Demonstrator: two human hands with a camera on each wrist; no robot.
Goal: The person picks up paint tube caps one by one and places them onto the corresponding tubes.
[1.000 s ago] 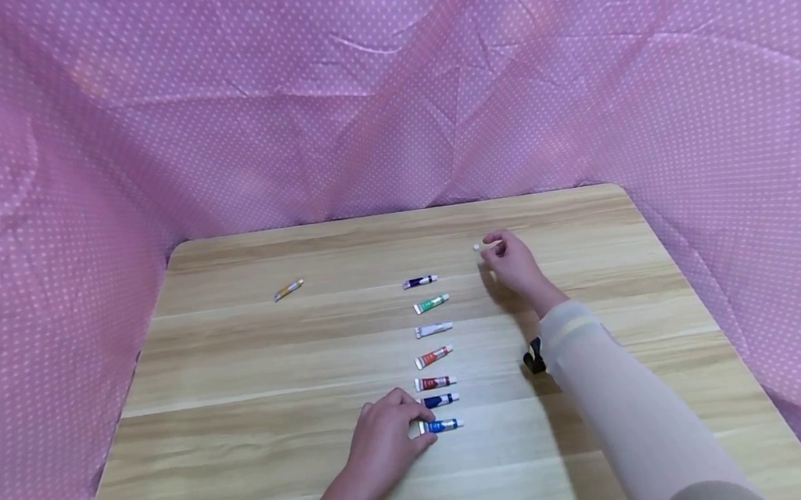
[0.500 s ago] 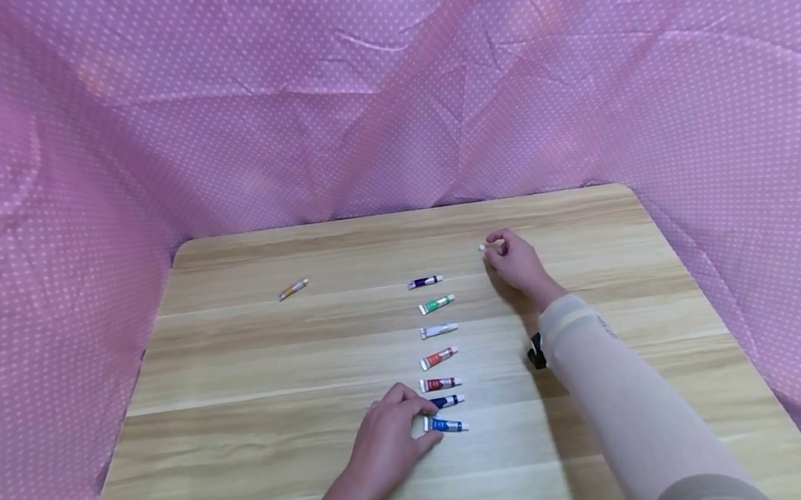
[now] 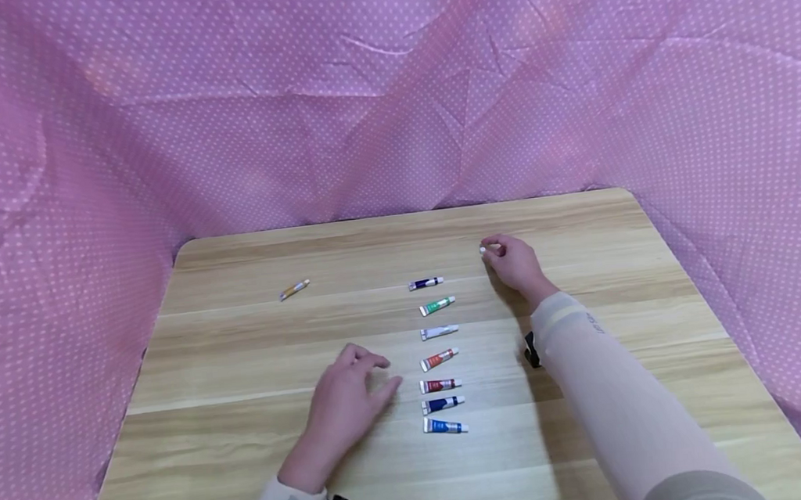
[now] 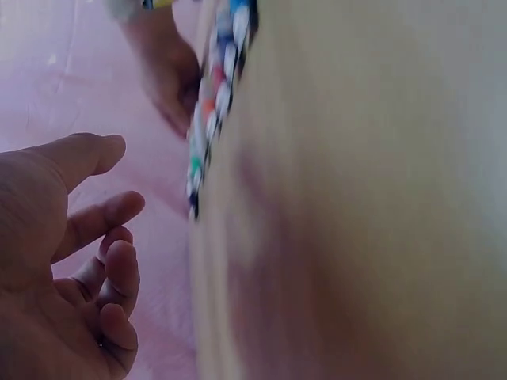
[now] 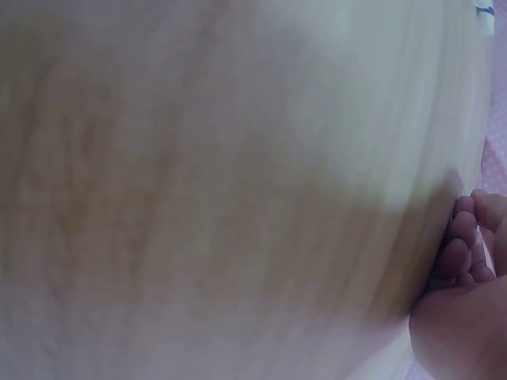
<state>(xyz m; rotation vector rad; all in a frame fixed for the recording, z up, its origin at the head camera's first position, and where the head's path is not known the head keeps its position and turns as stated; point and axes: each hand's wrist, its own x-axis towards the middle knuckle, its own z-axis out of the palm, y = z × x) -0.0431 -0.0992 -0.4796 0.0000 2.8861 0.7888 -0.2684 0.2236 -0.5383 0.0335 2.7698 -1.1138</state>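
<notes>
the right hand (image 3: 514,261) rests curled on the pale wooden surface (image 3: 244,419), its fingertips pinching a small white-capped paint tube (image 3: 484,250), which lies at those fingertips. the left hand (image 3: 345,403) is relaxed and loosely spread, holding nothing, just left of a column of seven small paint tubes (image 3: 439,354). a lone yellow tube (image 3: 294,290) lies well beyond it. the pinched tube looks light, soft-walled and easily squeezed; best gripped at the stiffer cap end or crimped tail.

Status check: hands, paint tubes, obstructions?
Left hand open, beside column of small paint tubes. Right hand pinches small white cap. Nothing in the way.
</notes>
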